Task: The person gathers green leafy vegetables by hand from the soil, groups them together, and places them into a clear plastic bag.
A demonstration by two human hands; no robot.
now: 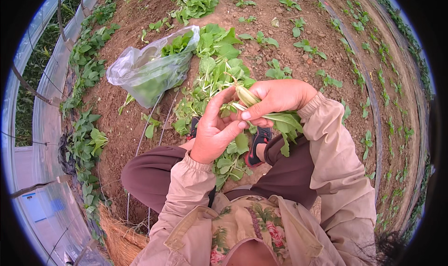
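In front of my knees, my right hand (280, 97) is closed around a leafy green plant. The plant's pale, thick stem base (247, 96) points up and away, with a thin root at its tip. Its green leaves (285, 124) hang out below my right palm. My left hand (215, 128) meets it from the other side, fingers curled against the stems and thumb close to my right thumb. Just beyond my hands, a long heap of pulled leafy greens (212, 75) lies on the soil.
A clear plastic bag (151, 72) partly filled with greens lies left of the heap. Another pile of greens (193, 0) is farther off. Small seedlings (308, 48) grow in rows on the right. Two thin rods (148, 126) and a straw bundle (119, 235) are at left.
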